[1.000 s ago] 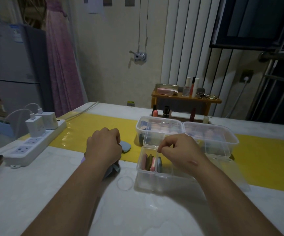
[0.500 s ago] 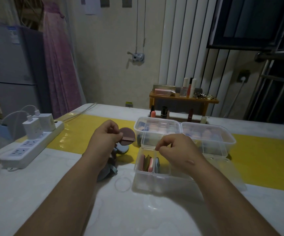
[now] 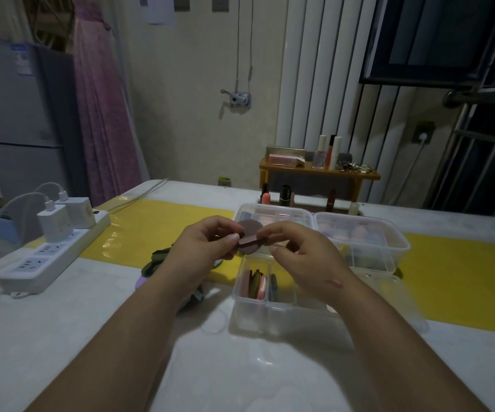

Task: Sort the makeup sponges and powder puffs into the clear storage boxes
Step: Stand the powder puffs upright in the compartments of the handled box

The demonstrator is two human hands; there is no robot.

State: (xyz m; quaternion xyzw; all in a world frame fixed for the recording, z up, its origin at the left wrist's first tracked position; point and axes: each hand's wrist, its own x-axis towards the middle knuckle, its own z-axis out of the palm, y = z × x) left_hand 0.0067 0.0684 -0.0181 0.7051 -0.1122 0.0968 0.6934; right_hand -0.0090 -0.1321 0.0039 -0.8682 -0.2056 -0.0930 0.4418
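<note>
Half a second ago only the left hand (image 3: 207, 243) had the round brown powder puff (image 3: 249, 237), while the right hand (image 3: 302, 257) hovered pinched over the near clear box (image 3: 270, 307). Now the right hand has come across, and both hands pinch the puff between thumb and fingertips, lifted above the far end of that box, the other fingers loosely curled. The puff's ribbon band faces the person. In the near box several flat puffs (image 3: 256, 283) stand on edge in the left compartments, pink, olive and grey-blue. Behind it sit two lidded clear boxes (image 3: 359, 233) with pale sponges inside, blurred through the plastic. More loose puffs (image 3: 155, 260) lie on the table (image 3: 62, 322) under the left wrist, partly hidden. A white power strip (image 3: 50, 257) with two chargers rests at the left. No writing on any of these things is clear enough to read.
</note>
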